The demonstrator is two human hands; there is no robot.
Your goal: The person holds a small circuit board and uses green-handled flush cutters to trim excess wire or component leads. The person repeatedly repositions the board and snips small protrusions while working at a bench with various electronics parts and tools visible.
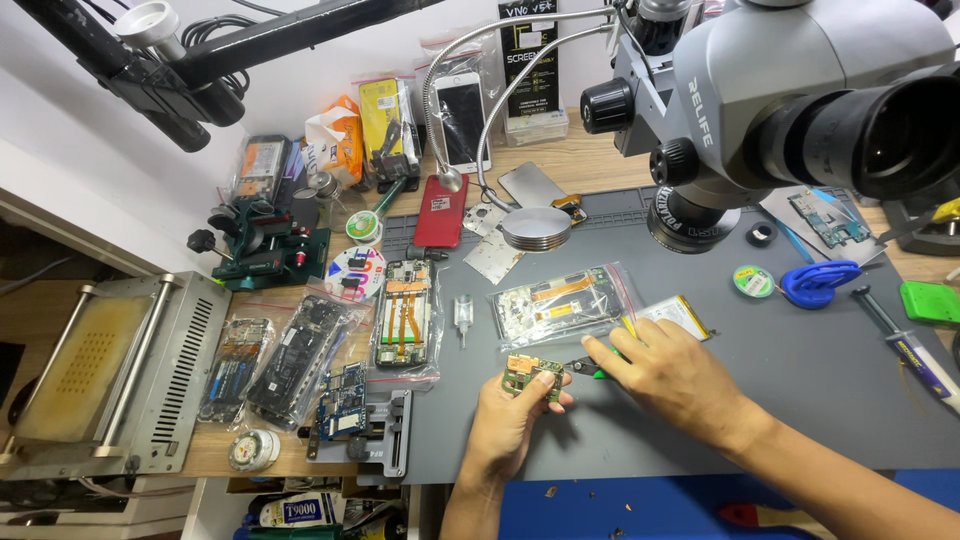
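Hands working near centre of grey mat (760, 400). Left hand (505, 425) closing around small circuit board (531, 374), holding it raised just above mat. Right hand (672, 372) pinching green-handled tool (590, 367), tip touching board's right edge. Judgement: steadying wrists on mat is helping; light pressure is suiting it. Bagged phone parts (560, 303) lying just beyond; microscope (790, 100) hanging overhead, far right. Open mat lying to right.

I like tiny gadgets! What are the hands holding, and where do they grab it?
The left hand holds a small circuit board by its lower edge. The right hand grips a green-handled tool near its tip.
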